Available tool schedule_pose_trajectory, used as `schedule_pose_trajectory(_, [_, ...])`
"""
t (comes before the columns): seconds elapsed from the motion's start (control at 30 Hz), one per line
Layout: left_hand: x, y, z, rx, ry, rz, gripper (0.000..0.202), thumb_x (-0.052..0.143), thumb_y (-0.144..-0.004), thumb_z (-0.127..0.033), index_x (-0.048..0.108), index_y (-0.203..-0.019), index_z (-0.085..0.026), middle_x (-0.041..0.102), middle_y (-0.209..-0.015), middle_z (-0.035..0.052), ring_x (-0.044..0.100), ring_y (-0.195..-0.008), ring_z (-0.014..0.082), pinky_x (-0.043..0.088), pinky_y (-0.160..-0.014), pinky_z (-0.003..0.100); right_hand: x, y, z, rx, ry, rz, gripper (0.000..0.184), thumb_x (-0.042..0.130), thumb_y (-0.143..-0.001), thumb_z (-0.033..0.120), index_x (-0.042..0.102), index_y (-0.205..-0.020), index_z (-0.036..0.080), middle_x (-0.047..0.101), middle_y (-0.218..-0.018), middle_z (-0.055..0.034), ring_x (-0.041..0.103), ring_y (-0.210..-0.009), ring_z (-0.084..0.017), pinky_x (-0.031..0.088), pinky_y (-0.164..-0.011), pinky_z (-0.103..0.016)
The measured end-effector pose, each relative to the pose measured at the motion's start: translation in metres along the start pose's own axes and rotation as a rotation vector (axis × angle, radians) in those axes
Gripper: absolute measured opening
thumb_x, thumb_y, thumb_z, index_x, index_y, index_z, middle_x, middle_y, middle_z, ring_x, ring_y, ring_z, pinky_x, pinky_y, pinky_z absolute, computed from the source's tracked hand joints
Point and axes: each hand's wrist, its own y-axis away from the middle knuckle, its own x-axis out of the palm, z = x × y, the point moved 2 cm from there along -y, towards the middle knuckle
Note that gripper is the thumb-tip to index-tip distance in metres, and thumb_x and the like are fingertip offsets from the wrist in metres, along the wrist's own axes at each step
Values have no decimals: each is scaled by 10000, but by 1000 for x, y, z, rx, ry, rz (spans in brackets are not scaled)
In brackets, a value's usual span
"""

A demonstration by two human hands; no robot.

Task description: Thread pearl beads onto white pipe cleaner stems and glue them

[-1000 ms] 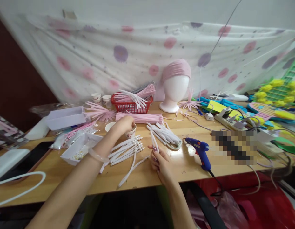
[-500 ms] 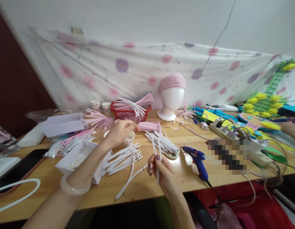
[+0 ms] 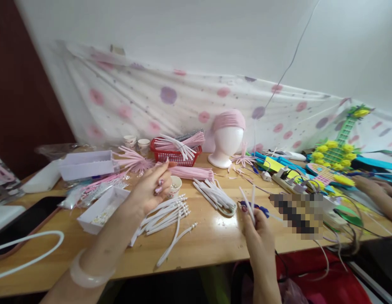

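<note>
My right hand (image 3: 258, 226) is closed on a folded white strip (image 3: 247, 199), held upright just over the blue glue gun (image 3: 263, 210), which it mostly hides. My left hand (image 3: 150, 185) hovers above the table beside a small paper cup (image 3: 176, 184). Its thumb and forefinger are pinched together and the other fingers curled; what it pinches is too small to make out. A fan of white strips with pearl tips (image 3: 166, 210) lies just below that hand. Another heap of plain white strips (image 3: 216, 194) lies between my two hands.
A white tray (image 3: 101, 205), a pink strip bundle (image 3: 192, 172), a red basket (image 3: 176, 154) and a foam head with a pink band (image 3: 226, 136) stand behind. A power strip (image 3: 289, 179) and cables lie to the right. Another person's hand (image 3: 371, 188) rests at the far right.
My right hand carried the white strip to the right, to above the glue gun. My left hand lifted out of the paper cup and turned palm inward.
</note>
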Motion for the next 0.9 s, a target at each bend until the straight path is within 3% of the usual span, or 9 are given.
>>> schedule_pose_trajectory(0.07, [6,0,9,-66,151,-64,368,447,-1049,-90,650,-747,-139,401,-455,-91,321,-326,24,273,-354,116,-1,10,9,-74,41,-134,459,782,-815,645,646,-748,212,397,-607,60,341,-571,-140,304,-507,-267])
schedule_pose_trajectory(0.1, [9,0,14,-102,214,-86,373,411,-1048,-58,647,-769,-132,463,-499,-64,410,-361,30,341,-381,113,2,15,14,-108,48,-138,444,787,-819,625,659,-722,211,436,-611,42,386,-593,-157,341,-542,-287])
schedule_pose_trajectory(0.23, [21,4,28,-203,386,-111,329,362,-1075,-124,686,-1028,-88,717,-788,89,729,-705,140,625,-691,242,28,34,34,-212,32,99,355,813,-817,532,697,-699,219,440,-560,39,426,-548,-173,360,-531,-308])
schedule_pose_trajectory(0.37, [32,12,32,-237,446,-58,485,295,-1111,-337,643,-1253,-30,777,-1045,195,775,-975,235,630,-885,342,64,43,41,-160,-5,262,297,838,-796,456,726,-948,227,385,-578,83,376,-505,-145,316,-484,-268])
schedule_pose_trajectory(0.47, [39,16,37,-247,427,-40,559,260,-1112,-391,614,-1320,-12,780,-1099,223,771,-1022,261,604,-934,368,87,47,41,-181,90,315,237,773,-844,430,655,-824,226,439,-564,71,404,-505,-147,315,-483,-266])
schedule_pose_trajectory(0.57, [40,19,43,-270,385,-28,541,254,-1114,-350,599,-1347,-4,783,-1104,236,774,-1008,271,586,-921,379,96,43,38,-269,157,305,202,621,-931,338,632,-762,228,592,-620,2,501,-554,-181,372,-541,-293])
schedule_pose_trajectory(0.7, [25,21,41,-400,255,47,568,299,-1104,-424,591,-1359,-9,776,-1136,263,781,-960,284,556,-828,361,77,20,25,-260,160,226,169,553,-899,281,677,-794,233,667,-684,-36,582,-643,-233,430,-609,-324])
schedule_pose_trajectory(0.77, [12,19,33,-473,131,88,629,295,-1086,-517,562,-1404,-45,764,-1184,274,778,-967,302,532,-809,370,56,4,16,-223,179,133,179,577,-878,326,665,-756,230,648,-655,-34,556,-623,-234,410,-592,-328])
schedule_pose_trajectory(0.9, [-16,14,10,-459,-41,39,687,323,-1040,-628,511,-1480,-134,754,-1237,263,742,-1125,332,493,-864,395,14,-21,4,-172,206,-33,279,652,-835,467,683,-733,209,628,-616,-36,551,-624,-238,424,-606,-344])
